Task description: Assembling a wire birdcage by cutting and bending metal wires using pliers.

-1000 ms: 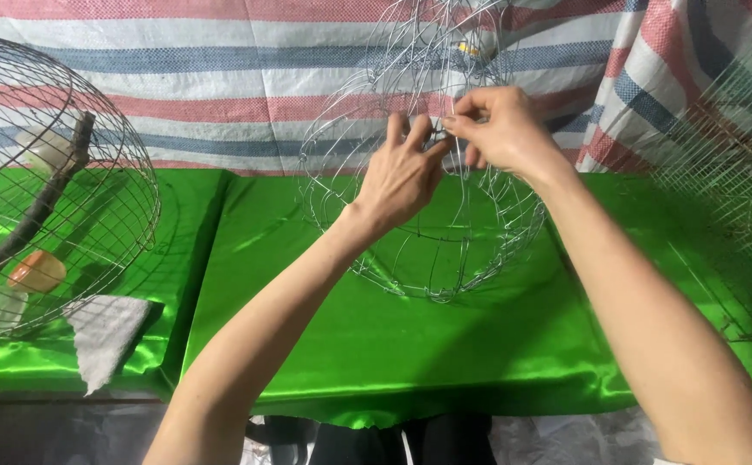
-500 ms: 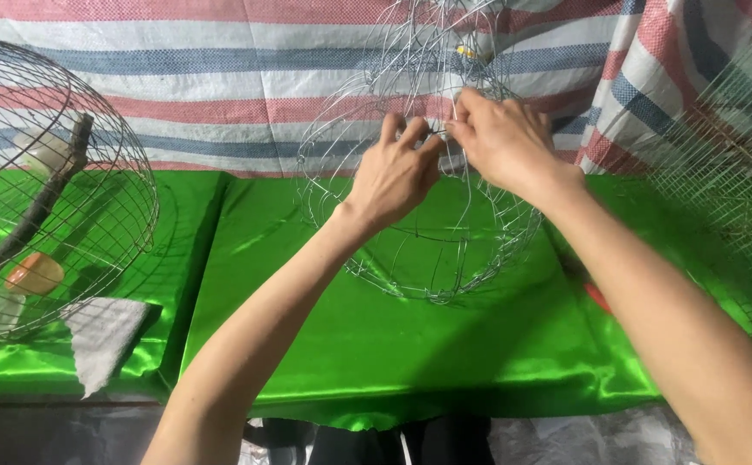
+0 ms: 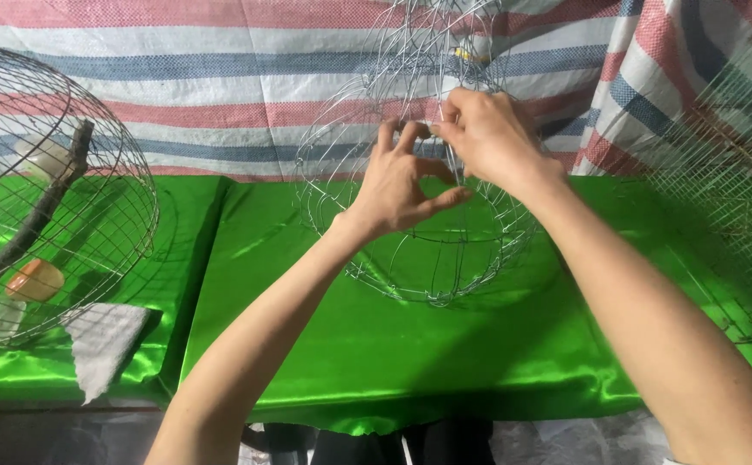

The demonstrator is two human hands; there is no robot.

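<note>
Round wire cage frame (image 3: 427,232) upright on green surface (image 3: 410,344) at centre, left hand (image 3: 402,185) grip clenched on its wires, right hand (image 3: 488,138) pinching wire, darker wire cage (image 3: 49,189) far left

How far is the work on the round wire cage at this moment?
Done: the wire cage already has its rounded body and stands on the green cloth. In hand: the left hand and the right hand pinch wires at its upper part, where they gather. Left: that upper part looks loose and unfinished. I cannot tell how many wires remain to join.
</note>
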